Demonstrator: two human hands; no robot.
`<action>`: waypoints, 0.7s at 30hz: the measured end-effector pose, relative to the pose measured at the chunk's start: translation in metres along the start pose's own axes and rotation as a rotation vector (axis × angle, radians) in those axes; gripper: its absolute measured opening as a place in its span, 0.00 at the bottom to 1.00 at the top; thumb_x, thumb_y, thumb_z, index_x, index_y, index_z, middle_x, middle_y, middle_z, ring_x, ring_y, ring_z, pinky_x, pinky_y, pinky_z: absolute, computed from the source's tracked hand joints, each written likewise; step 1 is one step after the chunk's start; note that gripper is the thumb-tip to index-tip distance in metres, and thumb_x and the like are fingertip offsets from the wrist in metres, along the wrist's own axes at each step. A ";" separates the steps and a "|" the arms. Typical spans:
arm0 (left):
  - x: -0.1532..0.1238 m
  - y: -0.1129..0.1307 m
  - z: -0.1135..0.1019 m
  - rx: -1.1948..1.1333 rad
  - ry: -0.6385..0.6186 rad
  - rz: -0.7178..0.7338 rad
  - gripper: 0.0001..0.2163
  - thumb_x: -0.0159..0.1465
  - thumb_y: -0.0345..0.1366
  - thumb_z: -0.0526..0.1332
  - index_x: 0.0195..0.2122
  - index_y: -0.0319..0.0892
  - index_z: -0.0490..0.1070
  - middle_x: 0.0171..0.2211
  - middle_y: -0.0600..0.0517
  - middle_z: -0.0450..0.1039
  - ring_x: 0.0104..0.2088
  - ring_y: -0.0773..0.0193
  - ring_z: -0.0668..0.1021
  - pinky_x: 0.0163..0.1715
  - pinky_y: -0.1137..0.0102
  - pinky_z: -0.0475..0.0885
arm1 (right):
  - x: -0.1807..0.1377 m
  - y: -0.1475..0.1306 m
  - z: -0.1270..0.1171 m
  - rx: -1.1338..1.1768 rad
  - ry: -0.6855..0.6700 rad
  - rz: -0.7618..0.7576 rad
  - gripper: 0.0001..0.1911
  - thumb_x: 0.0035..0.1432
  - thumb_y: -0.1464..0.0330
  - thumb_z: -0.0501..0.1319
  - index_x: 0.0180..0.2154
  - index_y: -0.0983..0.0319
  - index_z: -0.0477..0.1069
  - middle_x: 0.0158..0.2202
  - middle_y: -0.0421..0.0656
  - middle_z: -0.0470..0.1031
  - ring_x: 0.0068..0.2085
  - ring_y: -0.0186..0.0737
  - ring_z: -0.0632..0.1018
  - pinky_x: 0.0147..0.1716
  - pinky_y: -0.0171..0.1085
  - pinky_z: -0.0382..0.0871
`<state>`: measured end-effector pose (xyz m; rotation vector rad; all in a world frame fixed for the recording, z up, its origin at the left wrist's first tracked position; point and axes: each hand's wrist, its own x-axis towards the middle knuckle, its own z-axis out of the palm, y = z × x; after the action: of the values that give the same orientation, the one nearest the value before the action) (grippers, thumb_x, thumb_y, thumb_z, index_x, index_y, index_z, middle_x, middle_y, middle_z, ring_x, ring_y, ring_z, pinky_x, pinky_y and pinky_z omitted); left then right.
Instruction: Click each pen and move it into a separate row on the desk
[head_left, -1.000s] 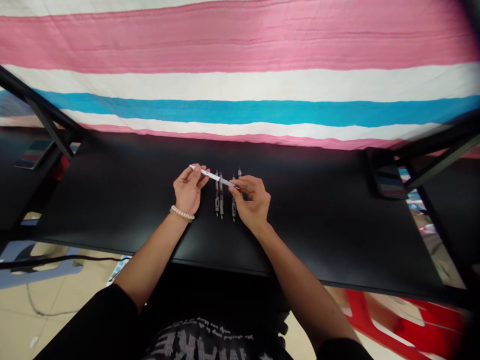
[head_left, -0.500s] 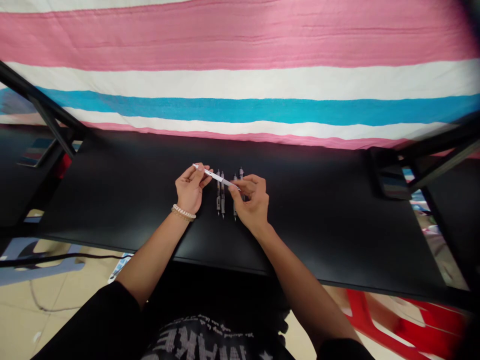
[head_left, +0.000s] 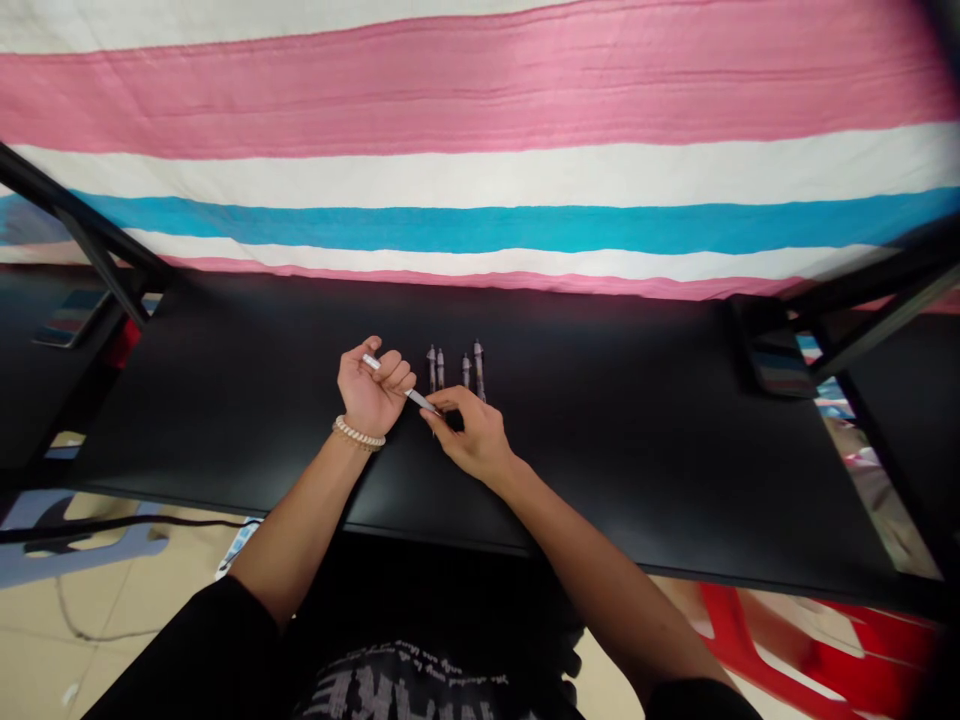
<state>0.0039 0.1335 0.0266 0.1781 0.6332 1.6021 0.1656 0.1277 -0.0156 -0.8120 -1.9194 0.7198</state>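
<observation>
A white pen (head_left: 418, 399) slants between my two hands, a little above the black table. My left hand (head_left: 372, 385) has its fingers curled round the pen's upper part, palm turned up, and the white end pokes out by the thumb. At the other end, my right hand (head_left: 474, 430) pinches the grey tip section between thumb and fingers. Behind my right hand lie several dark clear-bodied pens: a left pair (head_left: 432, 368) and a right pair (head_left: 479, 368). The lower parts of these pens are hidden by my hand.
The black table (head_left: 637, 430) is bounded at the back by a striped cloth (head_left: 480, 180). A phone-like dark object (head_left: 780, 350) rests at the right by a metal frame, another (head_left: 71, 318) at far left. A red stool (head_left: 810, 640) stands below right.
Both hands have come lower and a little left with the white pen. My left fingers have gone from a fingertip hold to wrapping round it.
</observation>
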 end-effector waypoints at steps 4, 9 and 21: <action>0.001 0.000 -0.003 0.071 0.028 0.047 0.12 0.68 0.43 0.53 0.29 0.45 0.65 0.15 0.60 0.46 0.15 0.71 0.54 0.17 0.74 0.56 | -0.002 -0.003 0.002 -0.027 -0.007 0.034 0.03 0.64 0.66 0.61 0.41 0.57 0.71 0.34 0.41 0.79 0.33 0.38 0.81 0.36 0.38 0.78; 0.003 -0.007 0.000 0.212 -0.013 0.040 0.20 0.63 0.59 0.55 0.37 0.48 0.71 0.29 0.51 0.74 0.32 0.63 0.78 0.37 0.67 0.73 | 0.006 0.004 -0.006 -0.099 0.081 0.125 0.04 0.65 0.64 0.59 0.37 0.56 0.70 0.32 0.41 0.78 0.31 0.38 0.79 0.35 0.38 0.77; 0.005 -0.011 -0.010 0.373 -0.029 0.086 0.10 0.59 0.43 0.62 0.37 0.44 0.77 0.41 0.48 0.76 0.36 0.65 0.78 0.37 0.71 0.72 | 0.023 0.056 -0.081 -0.676 0.372 0.471 0.02 0.57 0.70 0.59 0.35 0.59 0.68 0.31 0.48 0.76 0.40 0.51 0.73 0.40 0.46 0.68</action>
<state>0.0080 0.1359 0.0116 0.5092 0.9087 1.5479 0.2432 0.1928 -0.0116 -1.7223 -1.6350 0.1335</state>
